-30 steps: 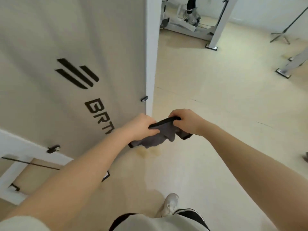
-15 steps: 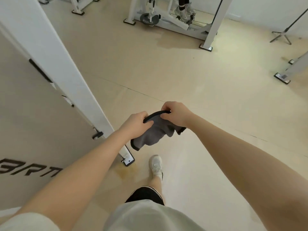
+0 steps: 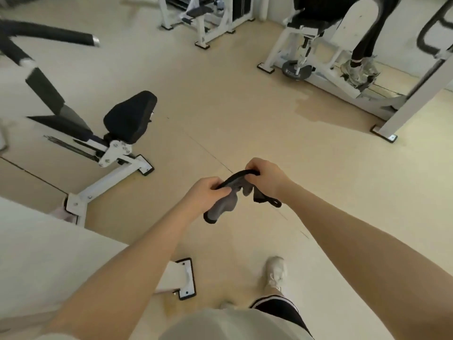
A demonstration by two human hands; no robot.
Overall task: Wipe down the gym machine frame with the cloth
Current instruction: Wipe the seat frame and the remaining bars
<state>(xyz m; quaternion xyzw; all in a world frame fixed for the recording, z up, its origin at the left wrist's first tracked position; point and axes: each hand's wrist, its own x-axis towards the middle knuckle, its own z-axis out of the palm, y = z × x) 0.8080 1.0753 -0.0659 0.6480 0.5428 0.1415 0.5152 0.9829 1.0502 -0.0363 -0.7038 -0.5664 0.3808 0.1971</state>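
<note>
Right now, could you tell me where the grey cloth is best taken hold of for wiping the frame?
Best by the dark hemmed edge, from above. The cloth hangs from that edge, which arches taut between the left hand and the right hand; both already pinch it there. The loose body droops below, so bunching it into one palm would likely give a fuller wiping pad.

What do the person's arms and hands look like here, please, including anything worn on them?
Both forearms are bare; the left hand and right hand wear no gloves, rings or watch. A pale short sleeve edge shows at the left upper arm only.
</note>
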